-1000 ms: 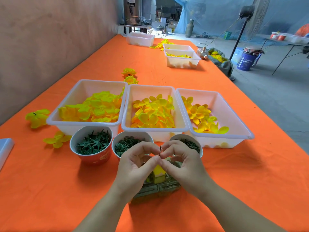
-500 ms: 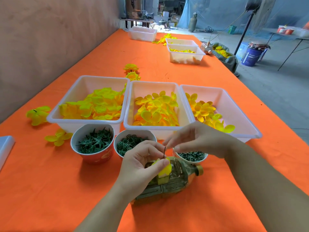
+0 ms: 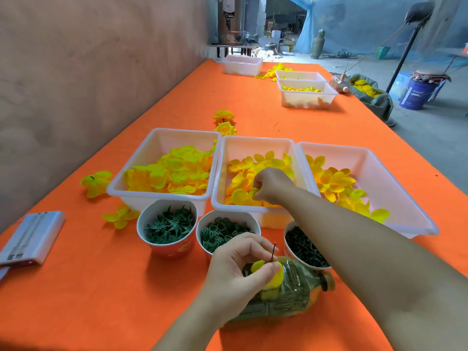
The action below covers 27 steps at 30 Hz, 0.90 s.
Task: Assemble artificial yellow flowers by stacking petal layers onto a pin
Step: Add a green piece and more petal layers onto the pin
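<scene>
Meanwhile right hand (image 3: 269,184) pinching middle-tray petals (image 3: 243,196), left hand (image 3: 238,272) gripping pin (image 3: 273,252)

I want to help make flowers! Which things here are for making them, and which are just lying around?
For the job: pin in the left hand; right hand pinching a petal layer; petal trays; cups of small parts.

Just lying about: white box; gas cylinder; blue bucket.
</scene>
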Tool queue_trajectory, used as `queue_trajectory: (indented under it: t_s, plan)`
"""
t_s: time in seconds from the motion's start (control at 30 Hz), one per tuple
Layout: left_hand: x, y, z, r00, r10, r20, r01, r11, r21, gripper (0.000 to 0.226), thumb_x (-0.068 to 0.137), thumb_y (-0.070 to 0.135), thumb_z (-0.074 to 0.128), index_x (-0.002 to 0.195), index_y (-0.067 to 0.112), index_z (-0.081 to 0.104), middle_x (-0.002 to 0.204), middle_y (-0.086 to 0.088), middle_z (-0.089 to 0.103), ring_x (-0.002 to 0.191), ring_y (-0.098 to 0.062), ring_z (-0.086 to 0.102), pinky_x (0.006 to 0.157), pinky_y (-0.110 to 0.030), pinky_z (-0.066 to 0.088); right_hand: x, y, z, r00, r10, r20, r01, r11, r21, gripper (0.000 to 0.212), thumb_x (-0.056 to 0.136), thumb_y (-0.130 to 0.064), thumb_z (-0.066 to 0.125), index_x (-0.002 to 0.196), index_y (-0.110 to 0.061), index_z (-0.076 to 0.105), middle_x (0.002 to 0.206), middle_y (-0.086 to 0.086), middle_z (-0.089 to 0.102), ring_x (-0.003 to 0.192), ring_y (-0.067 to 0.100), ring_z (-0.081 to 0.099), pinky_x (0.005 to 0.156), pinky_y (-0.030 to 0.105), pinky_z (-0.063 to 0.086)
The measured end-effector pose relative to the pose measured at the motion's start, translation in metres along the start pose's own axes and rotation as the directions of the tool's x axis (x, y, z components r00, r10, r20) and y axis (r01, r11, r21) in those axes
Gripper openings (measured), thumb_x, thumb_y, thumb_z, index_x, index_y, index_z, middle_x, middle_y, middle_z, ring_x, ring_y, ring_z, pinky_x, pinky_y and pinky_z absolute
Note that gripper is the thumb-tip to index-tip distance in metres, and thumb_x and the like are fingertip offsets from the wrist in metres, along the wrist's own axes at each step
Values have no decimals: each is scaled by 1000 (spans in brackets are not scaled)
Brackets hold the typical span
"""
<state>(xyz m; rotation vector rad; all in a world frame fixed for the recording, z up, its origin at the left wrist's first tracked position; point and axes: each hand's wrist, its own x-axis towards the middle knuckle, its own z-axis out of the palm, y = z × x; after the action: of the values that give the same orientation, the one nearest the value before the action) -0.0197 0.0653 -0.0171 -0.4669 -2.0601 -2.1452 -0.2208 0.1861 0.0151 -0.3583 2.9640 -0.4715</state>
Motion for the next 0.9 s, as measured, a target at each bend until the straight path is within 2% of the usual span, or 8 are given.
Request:
queue_trajectory:
  t_s: [0.1, 0.2, 0.27, 0.4, 0.53, 0.67, 0.8, 0.9]
  plan:
    - [0, 0, -2, 1000, -1, 9, 1, 1000, 7, 11, 78, 10, 77, 74, 15, 68, 93, -6, 70, 92, -24, 68, 79, -28, 53, -3, 2, -12, 1000, -5, -26, 9, 989, 146, 33, 78, -13, 79, 56, -21, 55, 63, -2, 55, 68, 19, 53, 53, 25, 35]
    - [1, -2, -4, 999, -24, 23, 24, 1000, -6, 11, 78, 12, 78, 73, 13, 68, 95, -8, 70, 92, -23, 68, 78, -27, 53, -15, 7, -31, 997, 27, -73, 1, 931, 364, 15, 82, -13, 79, 71, -7, 70, 60, 4, 62, 54, 13, 59, 49, 19, 41]
    - [2, -3, -5, 999, -40, 31, 41, 999, -12, 13, 76, 16, 79, 74, 11, 68, 96, -8, 70, 91, -22, 68, 77, -26, 52, -28, 11, -42, 996, 40, -76, 6, 856, 517, 7, 86, -12, 76, 82, -8, 72, 67, 5, 67, 53, 10, 61, 41, 14, 37]
    - [2, 0, -7, 997, -60, 57, 63, 997, -54, 21, 70, 31, 83, 79, 16, 72, 101, -8, 70, 93, -23, 68, 78, -28, 53, -56, 16, -59, 998, 27, -53, 16, 739, 674, 8, 89, -11, 72, 84, -17, 75, 65, -4, 67, 52, 10, 55, 47, 22, 34]
    - [6, 11, -5, 979, -166, -121, 125, 949, -289, 57, 67, 68, 76, 93, 17, 76, 103, -13, 72, 96, -24, 67, 82, -35, 54, -87, 16, -72, 991, -5, -135, 107, 644, 757, 1, 84, -8, 76, 85, -9, 76, 61, -1, 67, 47, 11, 54, 44, 22, 34]
    - [18, 32, -7, 923, -254, -289, 126, 909, -397, 57, 65, 53, 82, 109, 21, 67, 103, -9, 72, 74, -17, 70, 66, -29, 55, -123, 10, -78, 969, -67, -237, 230, 600, 767, 11, 82, -4, 77, 78, -14, 77, 69, 7, 73, 51, 17, 65, 41, 21, 38]
    - [35, 59, -11, 957, -193, -217, 127, 950, -284, 72, 59, 47, 86, 124, 27, 61, 113, 1, 73, 52, -18, 63, 55, -27, 51, -152, 2, -74, 943, -112, -315, 314, 617, 722, 16, 79, -4, 80, 72, -17, 75, 64, 5, 72, 50, 19, 68, 41, 22, 39]
    - [43, 75, -12, 965, -199, -170, 129, 928, -350, 67, 65, 45, 86, 125, 28, 60, 116, -1, 72, 61, -24, 70, 54, -28, 54, -167, -3, -70, 921, -111, -374, 361, 604, 711, 29, 77, 2, 80, 69, -25, 74, 61, 6, 71, 56, 20, 71, 44, 24, 45]
